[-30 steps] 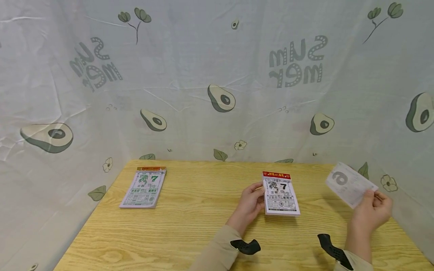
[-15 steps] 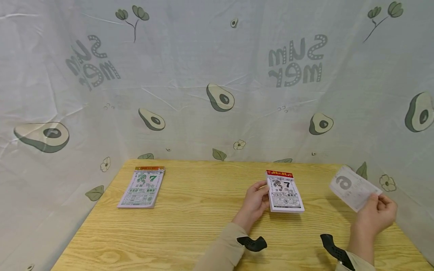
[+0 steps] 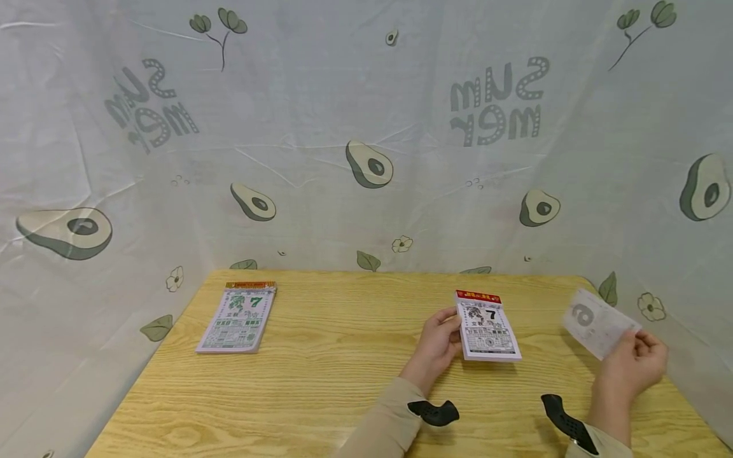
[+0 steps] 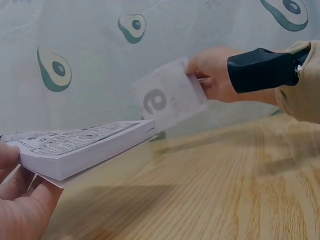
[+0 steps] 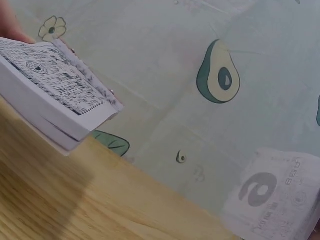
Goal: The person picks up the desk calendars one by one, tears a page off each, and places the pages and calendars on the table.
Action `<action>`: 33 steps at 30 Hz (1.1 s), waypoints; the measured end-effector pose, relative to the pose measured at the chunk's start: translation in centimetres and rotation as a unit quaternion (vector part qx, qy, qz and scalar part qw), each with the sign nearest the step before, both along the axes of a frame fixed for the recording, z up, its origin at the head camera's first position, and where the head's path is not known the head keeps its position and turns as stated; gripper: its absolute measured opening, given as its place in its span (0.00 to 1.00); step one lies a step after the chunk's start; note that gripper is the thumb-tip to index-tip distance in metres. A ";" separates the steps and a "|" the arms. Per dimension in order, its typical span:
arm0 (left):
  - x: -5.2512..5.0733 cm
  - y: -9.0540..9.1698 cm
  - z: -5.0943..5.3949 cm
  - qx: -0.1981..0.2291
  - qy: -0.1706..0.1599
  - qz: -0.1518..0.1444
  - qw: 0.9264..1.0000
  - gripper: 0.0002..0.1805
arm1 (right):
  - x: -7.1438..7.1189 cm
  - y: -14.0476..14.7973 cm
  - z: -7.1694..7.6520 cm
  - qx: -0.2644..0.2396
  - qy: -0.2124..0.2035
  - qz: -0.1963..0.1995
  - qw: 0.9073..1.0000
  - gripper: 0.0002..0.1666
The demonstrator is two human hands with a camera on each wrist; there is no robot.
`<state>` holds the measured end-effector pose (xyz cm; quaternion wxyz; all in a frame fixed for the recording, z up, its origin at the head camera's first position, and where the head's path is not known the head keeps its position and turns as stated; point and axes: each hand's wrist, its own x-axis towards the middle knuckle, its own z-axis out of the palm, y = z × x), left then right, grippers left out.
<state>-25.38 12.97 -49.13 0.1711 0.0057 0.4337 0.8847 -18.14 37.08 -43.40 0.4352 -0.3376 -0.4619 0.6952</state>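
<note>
Black-printed calendar [image 3: 488, 331] farther right, lengthwise away

A 7 and 立秋 stand in black on the held calendar pad [image 3: 489, 331] and in green on the other pad [image 3: 236, 319]. The loose sheet [image 3: 600, 324] bears a grey numeral, 6 or 9. "Summer" stands twice, mirrored, on the curtain [image 3: 321, 95].

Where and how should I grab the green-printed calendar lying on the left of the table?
Likely best: take the green-printed calendar by both long sides, coming from above. It lies flat on the table, so getting underneath looks hard, while its thickness shows along the right side.
</note>
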 end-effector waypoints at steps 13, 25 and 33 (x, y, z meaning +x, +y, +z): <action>0.0 1.2 -0.6 0.014 -0.008 -0.009 1.000 0.15 | -0.2 -0.1 -2.3 0.197 -0.112 0.015 0.974 0.13; 0.1 1.6 -1.0 0.013 -0.015 -0.010 1.000 0.16 | 0.0 0.1 -3.5 0.384 -0.248 0.081 0.886 0.10; 0.0 1.5 -0.9 0.012 -0.024 -0.003 1.000 0.16 | 0.1 -0.1 -3.4 0.406 -0.249 0.074 0.876 0.09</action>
